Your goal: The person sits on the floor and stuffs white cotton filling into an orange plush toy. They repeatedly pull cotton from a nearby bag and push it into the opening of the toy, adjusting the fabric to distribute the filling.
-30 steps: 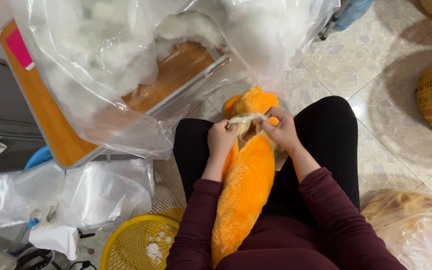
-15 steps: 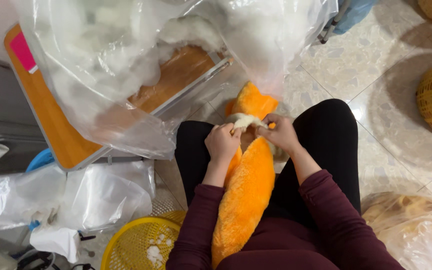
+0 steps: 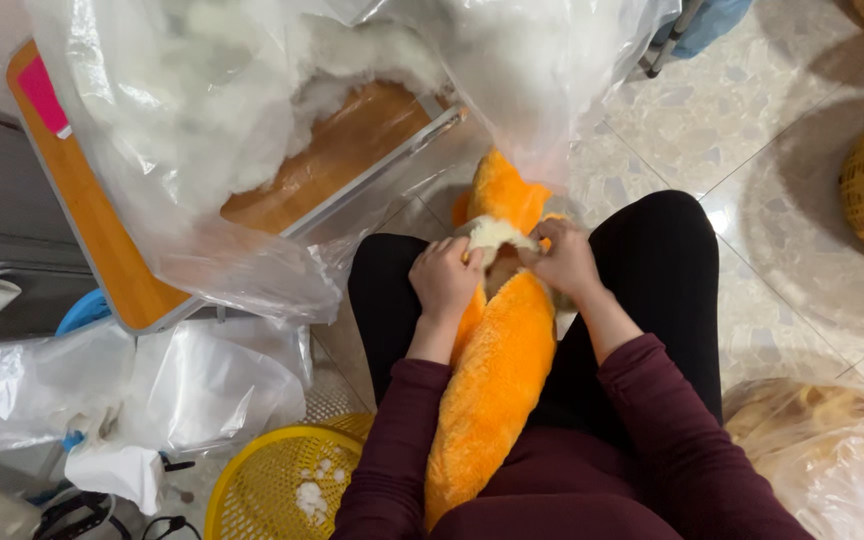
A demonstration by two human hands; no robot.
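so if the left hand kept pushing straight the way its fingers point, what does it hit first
Probably the white stuffing at the opening of the orange plush: the left hand points up and right at it, fingers already touching. Depth is unclear.

Long orange plush toy shell [image 3: 497, 380], fuzzy fabric, lies lengthwise along the lap between black-clad thighs, far end toward the tiled floor. Opening near its upper end; tuft of white fibre stuffing [image 3: 495, 233] protrudes there. Lower portion looks plump.

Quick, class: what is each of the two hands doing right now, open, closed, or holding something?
Left hand: closed, gripping the orange plush toy at its opening.
Right hand: closed, pinching the white stuffing at the same opening.
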